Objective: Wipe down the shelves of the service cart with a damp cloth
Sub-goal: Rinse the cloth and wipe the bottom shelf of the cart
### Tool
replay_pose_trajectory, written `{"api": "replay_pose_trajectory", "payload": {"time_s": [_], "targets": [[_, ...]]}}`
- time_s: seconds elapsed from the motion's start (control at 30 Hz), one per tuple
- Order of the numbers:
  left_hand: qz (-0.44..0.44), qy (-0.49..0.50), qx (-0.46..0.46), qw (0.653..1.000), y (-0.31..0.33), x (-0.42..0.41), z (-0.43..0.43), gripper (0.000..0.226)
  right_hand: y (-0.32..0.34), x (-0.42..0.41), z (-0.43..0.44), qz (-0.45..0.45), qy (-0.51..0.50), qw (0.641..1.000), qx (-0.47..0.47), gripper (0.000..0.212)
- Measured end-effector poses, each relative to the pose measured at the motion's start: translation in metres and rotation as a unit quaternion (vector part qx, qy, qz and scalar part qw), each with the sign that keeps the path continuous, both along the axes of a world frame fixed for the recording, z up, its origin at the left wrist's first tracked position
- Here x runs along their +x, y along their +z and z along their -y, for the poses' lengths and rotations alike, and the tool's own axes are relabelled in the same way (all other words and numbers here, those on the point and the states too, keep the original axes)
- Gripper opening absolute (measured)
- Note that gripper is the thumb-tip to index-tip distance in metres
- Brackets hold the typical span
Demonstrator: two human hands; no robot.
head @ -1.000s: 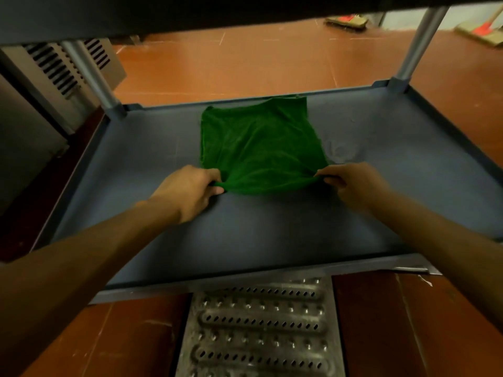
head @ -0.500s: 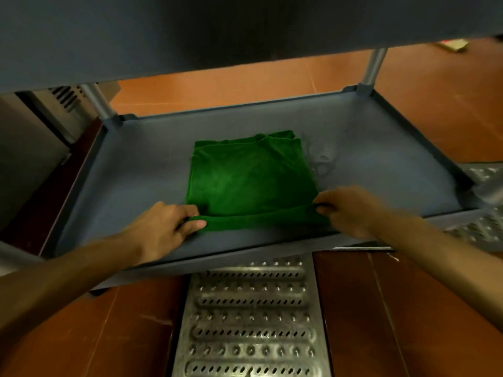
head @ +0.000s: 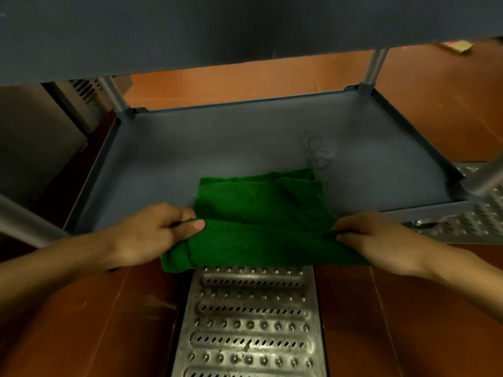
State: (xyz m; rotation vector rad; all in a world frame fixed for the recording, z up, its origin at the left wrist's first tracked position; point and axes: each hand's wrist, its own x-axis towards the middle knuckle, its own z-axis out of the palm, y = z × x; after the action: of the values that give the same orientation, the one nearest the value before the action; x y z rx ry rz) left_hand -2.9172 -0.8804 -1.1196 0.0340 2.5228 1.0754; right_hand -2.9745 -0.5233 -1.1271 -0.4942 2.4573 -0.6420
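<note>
The cloth (head: 261,213) lies folded on the lower shelf (head: 217,148) at its near edge, front fold hanging over the lip. My left hand (head: 147,235) and right hand (head: 381,240) each pinch a near corner. Recommendation: hold it taut and flat, pull evenly, then cover the streaks (head: 315,153) (visible just past its far right corner).

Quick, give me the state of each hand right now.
Left hand: closed, pinching the left end of the green cloth.
Right hand: closed, gripping the cloth's right end.
</note>
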Motion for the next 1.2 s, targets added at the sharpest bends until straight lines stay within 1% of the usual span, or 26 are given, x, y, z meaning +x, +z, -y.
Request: {"api": "replay_pose_trajectory", "payload": {"time_s": [0.03, 0.07, 0.13, 0.17, 0.2, 0.23, 0.3, 0.33, 0.37, 0.43, 0.47, 0.53, 0.57, 0.6, 0.63, 0.7, 0.73, 0.77, 0.8, 0.83, 0.9, 0.97, 1.0, 1.03, 1.07, 1.2], "targets": [[0.045, 0.01, 0.046, 0.998, 0.005, -0.002, 0.0, 0.041, 0.006, 0.001, -0.001, 0.018, 0.003, 1.0, -0.01, 0.028], [0.08, 0.017, 0.066, 0.994, 0.014, -0.004, -0.001, 0.035, 0.013, 0.001, -0.001, 0.028, 0.003, 0.999, -0.015, 0.033], [0.114, 0.037, 0.065, 0.991, 0.03, -0.013, 0.001, 0.03, 0.027, -0.005, 0.001, 0.033, -0.012, 0.999, -0.025, 0.041], [0.117, 0.051, 0.071, 0.989, 0.039, -0.02, 0.005, 0.031, 0.034, -0.013, 0.004, 0.03, -0.025, 0.999, -0.032, 0.04], [0.113, 0.058, 0.08, 0.989, 0.049, -0.028, 0.008, 0.039, 0.042, -0.022, 0.007, 0.023, -0.045, 0.998, -0.04, 0.038], [0.1, 0.055, 0.078, 0.99, 0.058, -0.038, 0.014, 0.052, 0.048, -0.035, 0.011, 0.005, -0.069, 0.996, -0.054, 0.036], [0.033, 0.063, 0.031, 0.997, 0.07, -0.057, 0.024, 0.076, 0.059, -0.064, 0.021, -0.073, -0.126, 0.983, -0.113, 0.032], [-0.01, 0.084, 0.013, 0.996, 0.073, -0.069, 0.029, 0.078, 0.065, -0.078, 0.028, -0.126, -0.154, 0.969, -0.147, 0.03], [-0.053, 0.116, 0.008, 0.992, 0.073, -0.081, 0.032, 0.068, 0.069, -0.092, 0.035, -0.184, -0.17, 0.955, -0.159, 0.029], [-0.152, 0.162, 0.002, 0.975, 0.073, -0.108, 0.034, 0.033, 0.073, -0.116, 0.053, -0.277, -0.164, 0.937, -0.135, 0.029], [-0.199, 0.163, -0.044, 0.965, 0.073, -0.119, 0.032, 0.029, 0.071, -0.124, 0.061, -0.311, -0.155, 0.93, -0.118, 0.031], [-0.264, 0.157, -0.165, 0.937, 0.069, -0.129, 0.027, 0.032, 0.063, -0.131, 0.075, -0.372, -0.132, 0.912, -0.107, 0.033], [-0.285, 0.158, -0.193, 0.926, 0.063, -0.129, 0.026, 0.033, 0.054, -0.133, 0.078, -0.396, -0.117, 0.904, -0.111, 0.033], [-0.304, 0.147, -0.195, 0.921, 0.056, -0.127, 0.026, 0.031, 0.043, -0.134, 0.078, -0.41, -0.101, 0.9, -0.107, 0.032], [-0.322, 0.121, -0.199, 0.918, 0.043, -0.123, 0.028, 0.029, 0.03, -0.133, 0.076, -0.412, -0.085, 0.903, -0.088, 0.032], [-0.305, 0.053, -0.214, 0.927, 0.012, -0.113, 0.033, 0.034, -0.001, -0.129, 0.068, -0.385, -0.039, 0.922, -0.033, 0.032], [-0.275, 0.031, -0.224, 0.934, -0.003, -0.109, 0.036, 0.036, -0.017, -0.126, 0.063, -0.354, -0.013, 0.935, -0.006, 0.032], [-0.244, 0.016, -0.237, 0.94, -0.016, -0.106, 0.037, 0.033, -0.031, -0.12, 0.059, -0.321, 0.013, 0.947, 0.023, 0.034], [-0.215, 0.001, -0.253, 0.943, -0.028, -0.104, 0.037, 0.028, -0.042, -0.114, 0.055, -0.29, 0.037, 0.955, 0.053, 0.038], [-0.188, -0.016, -0.268, 0.945, -0.038, -0.103, 0.035, 0.028, -0.052, -0.11, 0.052, -0.262, 0.055, 0.96, 0.079, 0.043], [-0.138, -0.055, -0.302, 0.942, -0.055, -0.101, 0.024, 0.046, -0.066, -0.105, 0.05, -0.23, 0.063, 0.967, 0.094, 0.054], [-0.112, -0.085, -0.349, 0.926, -0.067, -0.099, 0.01, 0.07, -0.073, -0.108, 0.052, -0.24, 0.049, 0.967, 0.078, 0.058], [-0.118, -0.094, -0.374, 0.915, -0.07, -0.099, 0.005, 0.076, -0.075, -0.11, 0.053, -0.252, 0.042, 0.964, 0.074, 0.057], [-0.125, -0.097, -0.392, 0.906, -0.073, -0.101, 0.003, 0.075, -0.075, -0.112, 0.055, -0.265, 0.037, 0.961, 0.072, 0.054], [-0.136, -0.098, -0.402, 0.9, -0.074, -0.103, 0.002, 0.07, -0.077, -0.114, 0.057, -0.275, 0.033, 0.958, 0.072, 0.051], [-0.164, -0.106, -0.43, 0.881, -0.072, -0.108, -0.002, 0.043, -0.082, -0.118, 0.062, -0.297, 0.01, 0.951, 0.081, 0.042]]}}
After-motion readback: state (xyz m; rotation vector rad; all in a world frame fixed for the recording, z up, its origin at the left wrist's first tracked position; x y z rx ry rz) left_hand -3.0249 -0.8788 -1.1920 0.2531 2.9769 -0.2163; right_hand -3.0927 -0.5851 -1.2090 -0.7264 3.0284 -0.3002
